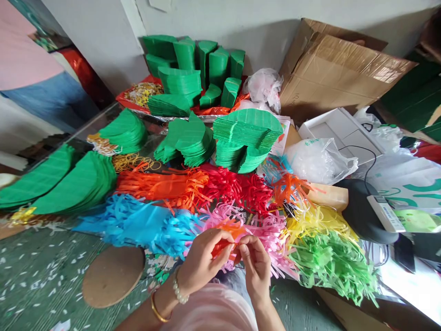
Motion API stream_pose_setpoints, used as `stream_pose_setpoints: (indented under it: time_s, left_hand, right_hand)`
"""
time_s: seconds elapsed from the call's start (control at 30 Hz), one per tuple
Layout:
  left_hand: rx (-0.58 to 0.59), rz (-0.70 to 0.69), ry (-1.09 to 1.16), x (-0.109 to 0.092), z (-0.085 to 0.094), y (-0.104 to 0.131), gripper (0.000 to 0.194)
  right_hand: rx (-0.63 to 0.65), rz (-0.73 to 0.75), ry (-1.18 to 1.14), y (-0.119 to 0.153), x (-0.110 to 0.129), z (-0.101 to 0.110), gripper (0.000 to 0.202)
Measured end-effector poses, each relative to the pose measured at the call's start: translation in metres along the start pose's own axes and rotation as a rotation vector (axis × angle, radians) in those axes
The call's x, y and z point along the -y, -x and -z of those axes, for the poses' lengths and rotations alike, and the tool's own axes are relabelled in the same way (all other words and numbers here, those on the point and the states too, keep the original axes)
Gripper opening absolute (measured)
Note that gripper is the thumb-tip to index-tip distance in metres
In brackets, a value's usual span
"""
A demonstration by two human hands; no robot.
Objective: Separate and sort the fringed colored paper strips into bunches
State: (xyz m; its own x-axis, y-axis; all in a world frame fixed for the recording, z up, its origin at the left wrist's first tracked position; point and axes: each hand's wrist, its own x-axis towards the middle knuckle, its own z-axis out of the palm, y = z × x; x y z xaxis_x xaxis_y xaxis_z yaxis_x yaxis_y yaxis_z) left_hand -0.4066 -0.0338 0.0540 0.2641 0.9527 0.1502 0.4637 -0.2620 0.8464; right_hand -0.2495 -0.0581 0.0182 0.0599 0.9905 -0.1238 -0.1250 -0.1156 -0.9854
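My left hand [206, 257], with a bead bracelet and a bangle on the wrist, pinches a piece of orange tissue paper [232, 228]. Facing it, my right hand [255, 266] has its thumb and fingertips pressed together at the paper's right end. Parts of the orange piece are hidden behind my fingers. Just beyond both hands lies a pile of pink fringed paper [268, 232]. Blue fringed paper [144, 223] spreads to its left, with orange fringe [158, 186] and red fringe [237, 186] behind. Yellow fringe [320, 220] and light green fringe [334, 264] are on the right.
Stacks of green paper shapes [248, 124] stand along the back and left. A cardboard box [337, 69], a white box [341, 128] and plastic bags [317, 158] are at the right. A round stool [113, 276] stands below left. Another person [31, 59] is at the upper left.
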Motion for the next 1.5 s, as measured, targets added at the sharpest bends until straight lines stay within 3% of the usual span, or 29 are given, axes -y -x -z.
stream_pose_setpoints:
  time_s: [0.43, 0.77, 0.87, 1.03, 1.1, 1.33, 1.5]
  left_hand:
    - [0.028, 0.0, 0.059, 0.0, -0.009, 0.003, 0.005]
    - [0.008, -0.091, -0.047, -0.004, -0.001, 0.0, 0.008]
    - [0.078, -0.036, 0.002, -0.005, 0.001, -0.001, 0.008]
    - [0.248, 0.185, 0.297, -0.008, 0.004, -0.003, 0.017]
    - [0.275, 0.214, 0.346, -0.008, 0.005, -0.004, 0.017]
    - [0.067, -0.039, -0.035, -0.014, 0.002, -0.004, 0.009]
    - [0.049, -0.054, -0.044, -0.016, 0.0, -0.002, 0.009]
  right_hand:
    - [0.019, 0.023, -0.05, 0.005, 0.003, -0.002, 0.018]
    - [0.01, -0.004, -0.065, 0.007, 0.006, -0.004, 0.021]
    - [0.004, -0.007, -0.064, 0.008, 0.008, -0.004, 0.021]
    - [0.025, -0.016, -0.066, 0.012, 0.009, -0.003, 0.019]
    - [0.037, -0.019, -0.074, 0.012, 0.01, -0.002, 0.018]
    - [0.001, -0.005, -0.037, 0.01, 0.015, -0.002, 0.021]
    - [-0.014, 0.031, -0.02, 0.012, 0.011, -0.004, 0.02]
